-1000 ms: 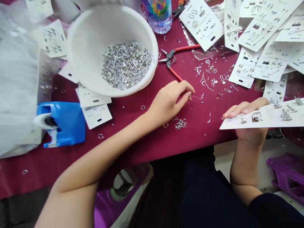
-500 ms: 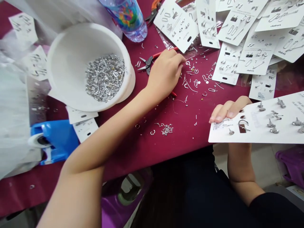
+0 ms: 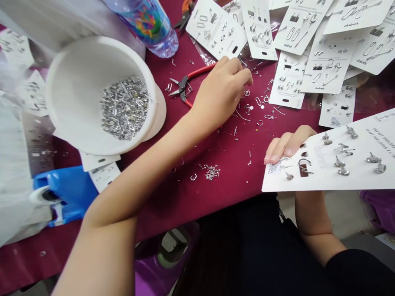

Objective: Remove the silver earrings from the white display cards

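My left hand (image 3: 221,91) is over the scattered small metal jewelry pieces (image 3: 261,107), its fingers curled down. Its fingertips are hidden, so I cannot make out what they pinch. Red-handled cutting pliers (image 3: 182,85) lie partly under this hand and wrist, jaws pointing left. At the table's front edge my right hand (image 3: 288,144) grips the left end of a white earring card (image 3: 358,152). Fingers rest on top of the card, and the rest of the hand is hidden below. Silver earring backs and a small hoop stick up from the card's printed face.
A white bucket (image 3: 75,92) of small metal parts stands at left, by a blue tape dispenser (image 3: 69,191) and a plastic bottle (image 3: 151,31). More earring cards (image 3: 324,74) overlap at the back right. A small heap of metal bits (image 3: 212,172) lies near the front.
My left hand has shifted right across the loose pieces, uncovering more of the pliers. The view has swung slightly, and the right hand still grips the card.
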Demonstrator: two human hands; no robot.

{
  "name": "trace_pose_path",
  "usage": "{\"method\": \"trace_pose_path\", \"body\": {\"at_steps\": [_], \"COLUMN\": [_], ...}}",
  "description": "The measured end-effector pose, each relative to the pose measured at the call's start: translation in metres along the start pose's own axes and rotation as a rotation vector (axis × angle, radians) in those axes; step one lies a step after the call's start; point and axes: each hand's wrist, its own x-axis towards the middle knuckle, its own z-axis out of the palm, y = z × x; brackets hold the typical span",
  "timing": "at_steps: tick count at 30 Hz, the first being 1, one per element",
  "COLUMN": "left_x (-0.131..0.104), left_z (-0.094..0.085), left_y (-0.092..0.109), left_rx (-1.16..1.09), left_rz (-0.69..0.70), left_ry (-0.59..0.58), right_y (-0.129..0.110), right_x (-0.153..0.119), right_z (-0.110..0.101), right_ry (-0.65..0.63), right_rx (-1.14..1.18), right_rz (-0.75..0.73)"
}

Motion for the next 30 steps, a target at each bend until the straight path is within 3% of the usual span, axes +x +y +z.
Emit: {"method": "trace_pose_path", "body": {"at_steps": [4, 9, 16, 23, 30], "left_x": [0.002, 0.007, 0.008, 0.015, 0.010], "left_z": [-0.009, -0.010, 0.006, 0.018, 0.007], "left_y": [0.003, -0.025, -0.027, -0.027, -0.030], "left_rx": [0.092, 0.144, 0.007, -0.132, -0.068], "left_rz": [0.023, -0.064, -0.135, -0.070, -0.009], "left_ry": [-0.016, -0.050, -0.033, 0.056, 0.008], "right_y": [0.002, 0.004, 0.002, -0.004, -0.010], "right_x": [-0.004, -0.009, 0.005, 0.005, 0.004], "right_z": [-0.006, -0.006, -0.006, 0.011, 0.020], "right_ry": [0.061, 0.112, -0.137, 0.035, 0.109], "right_rx": [-0.047, -0.041, 0.065, 0.064, 0.006], "right_rz": [0.170, 0.228, 0.053, 0.094, 0.132]}}
